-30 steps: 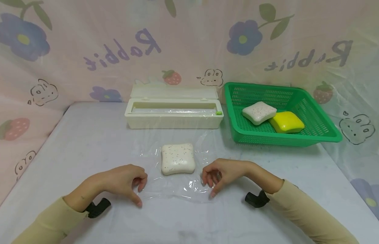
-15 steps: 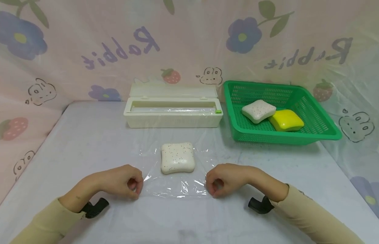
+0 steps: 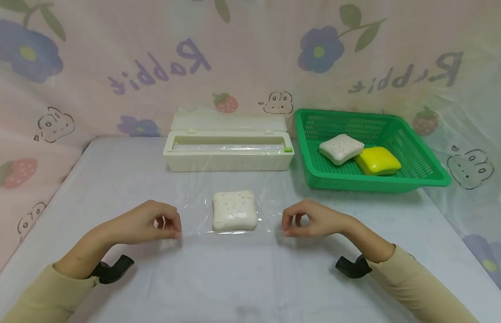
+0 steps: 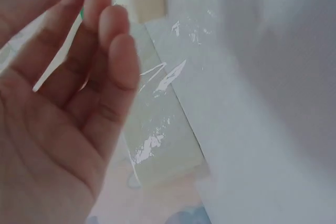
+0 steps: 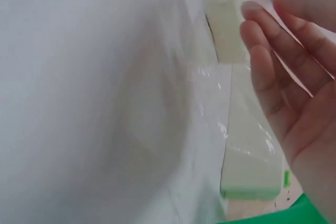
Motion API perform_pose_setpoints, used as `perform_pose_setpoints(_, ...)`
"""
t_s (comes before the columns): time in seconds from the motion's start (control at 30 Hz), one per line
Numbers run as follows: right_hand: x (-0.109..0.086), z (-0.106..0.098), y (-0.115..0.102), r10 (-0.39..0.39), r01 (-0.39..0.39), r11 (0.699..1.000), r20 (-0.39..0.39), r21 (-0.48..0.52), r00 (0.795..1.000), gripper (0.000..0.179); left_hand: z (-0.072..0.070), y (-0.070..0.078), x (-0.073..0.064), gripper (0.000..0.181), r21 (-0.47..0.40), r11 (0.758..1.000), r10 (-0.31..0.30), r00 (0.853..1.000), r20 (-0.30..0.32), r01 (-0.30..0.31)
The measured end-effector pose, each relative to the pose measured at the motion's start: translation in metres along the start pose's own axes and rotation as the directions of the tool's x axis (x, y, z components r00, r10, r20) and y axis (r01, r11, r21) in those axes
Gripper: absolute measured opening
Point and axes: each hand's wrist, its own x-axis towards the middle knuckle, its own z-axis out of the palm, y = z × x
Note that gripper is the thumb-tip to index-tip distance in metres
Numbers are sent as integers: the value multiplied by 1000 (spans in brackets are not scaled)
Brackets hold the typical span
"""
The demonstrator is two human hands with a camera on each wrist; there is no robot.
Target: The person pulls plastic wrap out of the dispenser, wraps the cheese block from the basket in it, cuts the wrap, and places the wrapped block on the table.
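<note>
Fingers [image 3: 170, 233] pinched together, left hand [image 3: 145, 222] and right hand [image 3: 320, 219] each apparently on clear film [image 3: 198, 219], though transparency makes grip hard to confirm; we see speckled block [image 3: 235, 211] on table [image 3: 234, 287] between hands, rightward of left, leftward of right, touching neither; right looks slightly nearer; block near square, no clear long axis; film edge runs hand to hand by its near side.

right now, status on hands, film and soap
Left hand, right hand pinch clear film. Speckled soap bar between them. Wrap dispenser open behind, apparently not in the way.
</note>
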Motion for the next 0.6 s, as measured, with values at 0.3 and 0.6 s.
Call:
perform_pose_setpoints(0.3,1,-3,13,47,-31,993,-138,115,989,6,3,-6,5,5,-25,996,-93,980,-177,90)
perform_pose_setpoints(0.6,3,1,27,115,-53,912,-130,406,985,7,14,-13,10,15,-199,946,-297,930,-218,256)
